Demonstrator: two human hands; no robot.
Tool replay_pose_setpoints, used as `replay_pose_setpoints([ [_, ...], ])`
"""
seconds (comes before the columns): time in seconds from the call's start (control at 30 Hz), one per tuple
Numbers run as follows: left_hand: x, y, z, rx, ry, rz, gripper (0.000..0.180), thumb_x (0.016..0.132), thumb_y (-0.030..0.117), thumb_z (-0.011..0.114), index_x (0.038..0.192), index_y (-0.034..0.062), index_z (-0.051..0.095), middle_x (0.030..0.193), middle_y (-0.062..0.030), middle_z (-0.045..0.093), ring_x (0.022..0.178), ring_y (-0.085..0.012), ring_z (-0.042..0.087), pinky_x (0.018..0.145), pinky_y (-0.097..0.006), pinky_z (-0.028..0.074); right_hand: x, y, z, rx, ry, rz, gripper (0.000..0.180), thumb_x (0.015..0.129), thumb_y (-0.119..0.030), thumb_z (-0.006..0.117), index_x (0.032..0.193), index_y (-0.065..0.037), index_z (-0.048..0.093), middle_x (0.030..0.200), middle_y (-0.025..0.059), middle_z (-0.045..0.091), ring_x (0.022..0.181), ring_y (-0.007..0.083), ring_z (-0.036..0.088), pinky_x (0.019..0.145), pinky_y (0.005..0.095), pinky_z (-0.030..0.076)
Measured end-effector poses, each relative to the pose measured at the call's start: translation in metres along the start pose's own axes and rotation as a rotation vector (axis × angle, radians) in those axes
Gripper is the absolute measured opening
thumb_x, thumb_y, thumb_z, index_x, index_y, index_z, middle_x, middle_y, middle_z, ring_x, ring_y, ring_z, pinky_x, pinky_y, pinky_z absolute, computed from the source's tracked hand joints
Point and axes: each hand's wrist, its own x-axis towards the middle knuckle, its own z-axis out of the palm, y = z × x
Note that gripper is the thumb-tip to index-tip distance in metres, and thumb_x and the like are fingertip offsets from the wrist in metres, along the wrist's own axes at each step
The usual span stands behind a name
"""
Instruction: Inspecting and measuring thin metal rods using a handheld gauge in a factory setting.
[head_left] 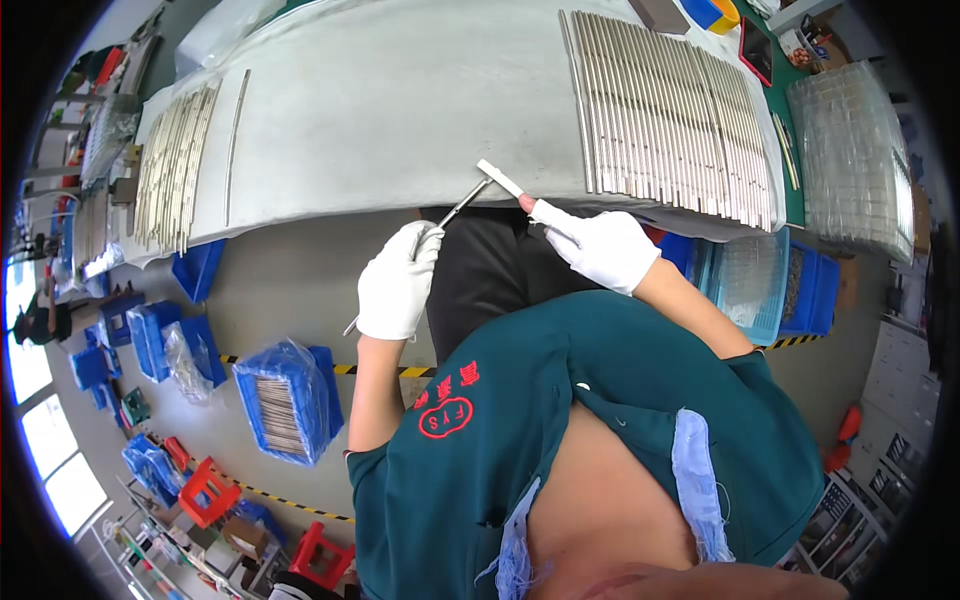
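Note:
My left hand (398,285), in a white glove, is closed around a thin metal rod (464,205) that slants up to the right; its lower end sticks out by my wrist. Gloved too, but with a fingertip bare, my right hand (605,248) grips a short white stick (499,178). The stick meets or crosses the rod's upper end over the near edge of the table (400,110). Many rods lie side by side in a wide row (650,110) on the right. At the left is a smaller bunch of rods (178,165), with a single rod (237,150) beside it.
At the table's right stand stacked clear plastic trays (850,160), with a red-edged device (756,50) behind. Blue bins (812,290) sit below. On the floor at left is a plastic-lined blue bin of rods (280,400), and beyond it a red stool (208,492).

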Motion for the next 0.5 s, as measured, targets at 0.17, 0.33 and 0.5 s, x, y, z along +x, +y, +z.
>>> replay_pose_setpoints([
  [0.17,0.02,0.021,-0.001,-0.14,-0.28,-0.15,0.027,0.089,0.034,0.05,0.1,0.0121,0.061,0.084,-0.0096,0.064,0.074,-0.0294,0.061,0.068,-0.036,0.048,-0.001,0.0,-0.001,-0.086,-0.046,-0.007,0.04,0.088,-0.026,0.049,0.128,-0.022,0.047,0.06,0.0066,0.058,0.042,0.0245,0.053,0.041,0.0351,0.043],
  [0.33,0.027,0.022,0.011,-0.22,-0.35,-0.195,0.027,0.089,0.03,0.051,0.106,0.0097,0.059,0.081,-0.0087,0.064,0.07,-0.0226,0.061,0.068,-0.029,0.047,-0.004,0.007,-0.001,-0.078,-0.056,-0.031,0.05,0.089,-0.027,0.044,0.136,-0.035,0.032,0.053,0.0084,0.054,0.039,0.0247,0.051,0.037,0.0358,0.04],
  [0.5,0.018,0.018,0.022,0.133,-0.094,0.15,0.018,0.086,0.021,0.056,0.102,0.0148,0.061,0.088,-0.0075,0.065,0.078,-0.0257,0.063,0.066,-0.031,0.05,0.003,-0.003,-0.01,-0.155,-0.007,-0.051,0.047,0.088,-0.026,0.05,0.132,-0.035,0.04,0.046,0.0071,0.048,0.036,0.0241,0.049,0.036,0.0346,0.04],
])
